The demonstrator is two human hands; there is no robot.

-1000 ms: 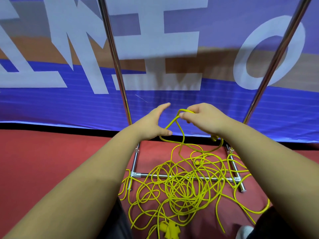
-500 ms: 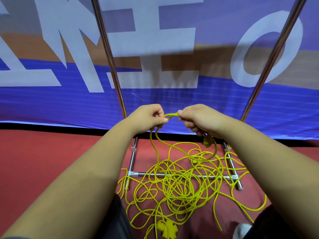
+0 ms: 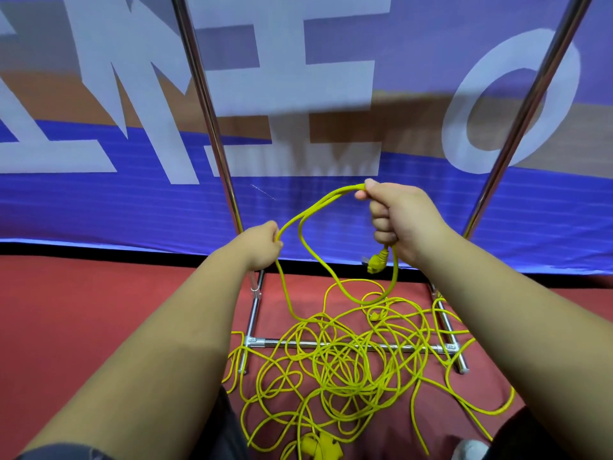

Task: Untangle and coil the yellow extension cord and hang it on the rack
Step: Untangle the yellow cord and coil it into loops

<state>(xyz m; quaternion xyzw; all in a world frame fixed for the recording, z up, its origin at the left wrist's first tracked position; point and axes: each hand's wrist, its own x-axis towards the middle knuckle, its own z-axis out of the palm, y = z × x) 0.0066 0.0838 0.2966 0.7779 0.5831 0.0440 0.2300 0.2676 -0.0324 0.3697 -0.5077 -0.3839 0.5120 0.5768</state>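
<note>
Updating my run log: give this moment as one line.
left hand grips cord | right hand holds loop, plug dangling | remainder tangled over rack base

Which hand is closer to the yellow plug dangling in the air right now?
Right. The plug hangs just under the right hand. The left hand grips the yellow extension cord off to the plug's left.

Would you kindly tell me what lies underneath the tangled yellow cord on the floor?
The rack's chrome base bar and red floor show through the tangled cord; the bar's middle is partly covered.
</note>
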